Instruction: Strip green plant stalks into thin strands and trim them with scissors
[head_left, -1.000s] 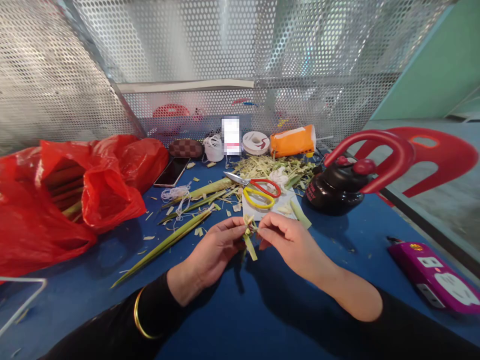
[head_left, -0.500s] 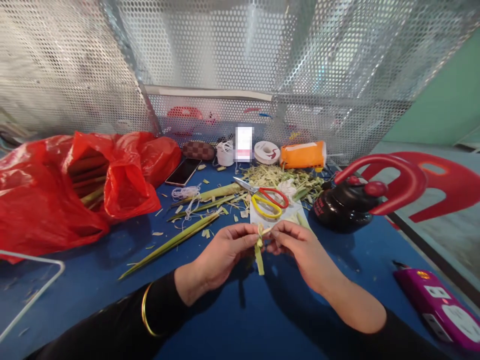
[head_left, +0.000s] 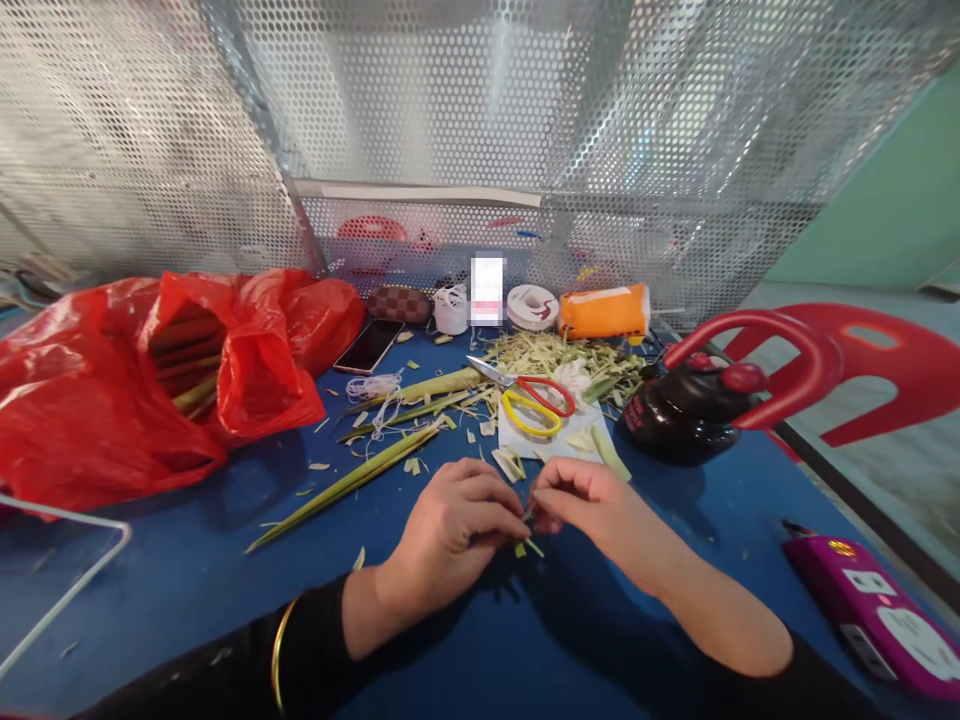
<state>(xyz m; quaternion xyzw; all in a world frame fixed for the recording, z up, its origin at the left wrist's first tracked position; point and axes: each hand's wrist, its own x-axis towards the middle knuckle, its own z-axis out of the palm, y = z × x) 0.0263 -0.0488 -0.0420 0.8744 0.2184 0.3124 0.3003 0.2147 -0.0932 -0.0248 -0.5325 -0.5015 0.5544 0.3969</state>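
My left hand is closed, palm down, over a pale green leaf strip. Only small ends of the strip poke out below the fingertips; the rest is hidden under the hand. Right beside it, my right hand is closed in a pinch at the same small piece, its fingertips almost touching those of the left. Just beyond the hands lie cut pale leaf bits and a white paper sheet. Scissors with one red and one yellow handle rest on the sheet's far part, blades pointing left.
Long green leaf stalks and white string lie left. Beyond them are a red plastic bag and a phone. A heap of shredded leaf, a black kettle and a purple power strip are right.
My left hand has turned palm down over the leaf strip, hiding the knotted part that showed before. Both hands have come slightly lower and nearer to me. Leaf bits on the paper are now uncovered.
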